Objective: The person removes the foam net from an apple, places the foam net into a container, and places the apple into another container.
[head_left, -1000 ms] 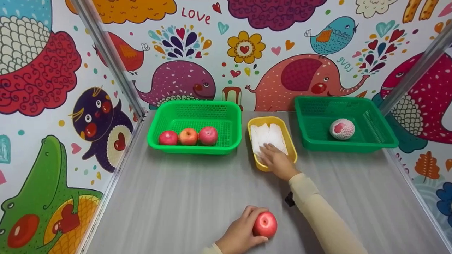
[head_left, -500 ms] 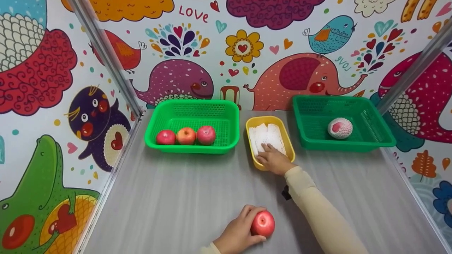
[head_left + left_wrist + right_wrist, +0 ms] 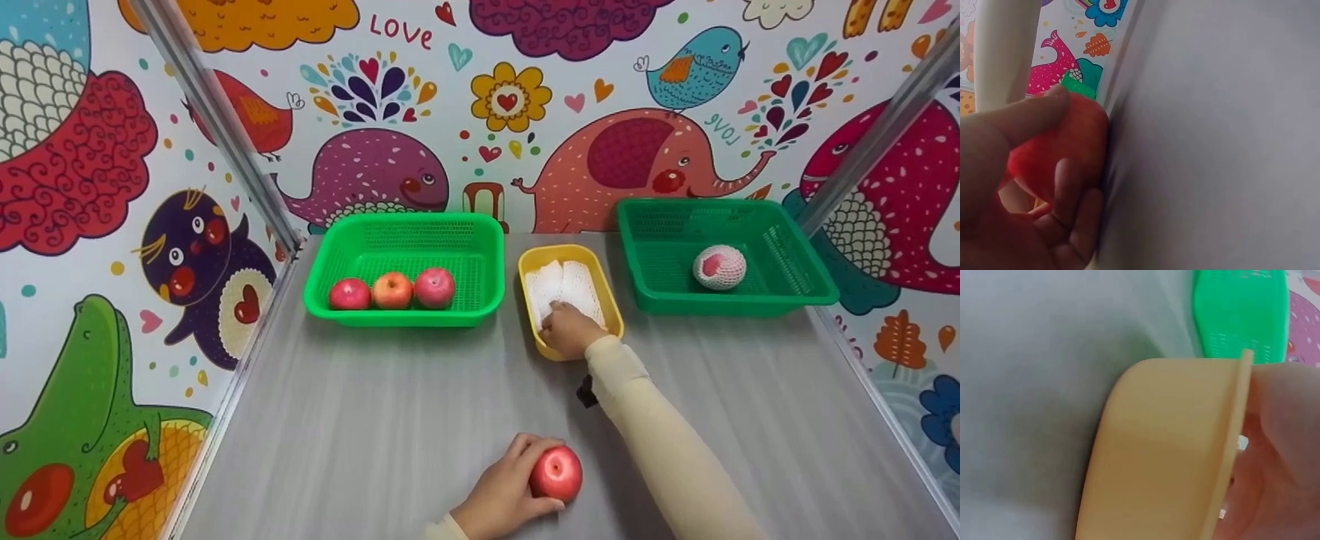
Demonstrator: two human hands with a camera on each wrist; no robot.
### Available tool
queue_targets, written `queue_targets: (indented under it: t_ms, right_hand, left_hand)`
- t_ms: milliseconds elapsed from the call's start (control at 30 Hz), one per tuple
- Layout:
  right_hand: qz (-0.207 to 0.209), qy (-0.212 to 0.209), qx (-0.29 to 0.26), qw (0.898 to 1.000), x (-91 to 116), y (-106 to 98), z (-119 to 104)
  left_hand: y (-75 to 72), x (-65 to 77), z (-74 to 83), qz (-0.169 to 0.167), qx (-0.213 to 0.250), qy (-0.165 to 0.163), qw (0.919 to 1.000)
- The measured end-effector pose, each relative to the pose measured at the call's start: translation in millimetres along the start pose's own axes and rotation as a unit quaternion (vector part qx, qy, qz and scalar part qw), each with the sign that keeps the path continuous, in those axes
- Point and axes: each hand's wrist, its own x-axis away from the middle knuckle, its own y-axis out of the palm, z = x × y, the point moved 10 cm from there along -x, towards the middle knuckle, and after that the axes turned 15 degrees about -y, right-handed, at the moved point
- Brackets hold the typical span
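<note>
My left hand (image 3: 499,487) holds a red apple (image 3: 556,474) on the table at the front. In the left wrist view, the thumb and curled fingers lie around that apple (image 3: 1086,132). My right hand (image 3: 571,330) reaches into a yellow plastic box (image 3: 559,352) that holds white foam fruit nets (image 3: 574,281). Its fingers curl at the near end of the nets and appear to pinch one; the fingertips are partly hidden. The right wrist view shows mainly the box's outer wall (image 3: 1157,450), with small white bits between wall and hand.
A light green basket (image 3: 405,321) at back left contains three apples (image 3: 392,291). The darker green basket (image 3: 739,304) at back right holds one apple in a foam net (image 3: 720,268). Printed walls (image 3: 495,172) enclose the grey table (image 3: 360,427).
My right hand's fingers, fairly straight over the nets before, have curled in at their near end. My left hand keeps its hold on the apple. The head view has shifted slightly.
</note>
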Motion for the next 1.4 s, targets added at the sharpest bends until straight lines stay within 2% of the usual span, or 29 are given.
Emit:
queue_targets:
  t_ms: [100,200,267,333,533,767,1100,1400]
  right_hand:
    - [-0.014,0.020,-0.028,0.999,-0.5,0.3,4.9]
    - [-0.020,0.085,-0.081,0.993,4.5,1.1,18.4]
    - [-0.014,0.119,-0.103,0.987,7.9,2.0,25.9]
    - [0.009,0.149,-0.124,0.981,10.5,2.5,32.3]
    - [0.069,0.120,-0.032,0.990,1.3,-3.0,27.0]
    - [0.097,0.102,0.058,0.988,-5.7,-5.8,17.8]
    - [0.084,0.074,0.115,0.987,-7.3,-3.5,8.8]
    - [0.049,0.081,0.153,0.984,-8.9,-0.1,5.8]
  left_hand:
    - [0.1,0.4,-1.2,0.000,0.002,-0.004,1.0000]
    - [-0.1,0.0,-0.9,0.004,0.001,-0.003,1.0000]
    - [0.1,0.0,-0.5,0.007,0.000,-0.002,1.0000]
    - [0.9,0.5,-0.1,0.011,-0.002,0.001,0.9999]
    - [0.8,1.8,1.8,0.019,-0.003,0.011,0.9997]
    - [1.6,0.9,2.5,0.022,-0.002,0.020,0.9995]
    - [3.6,-0.7,0.0,0.008,-0.003,0.000,1.0000]
    - [0.7,-0.4,-1.2,0.012,0.002,-0.007,0.9999]
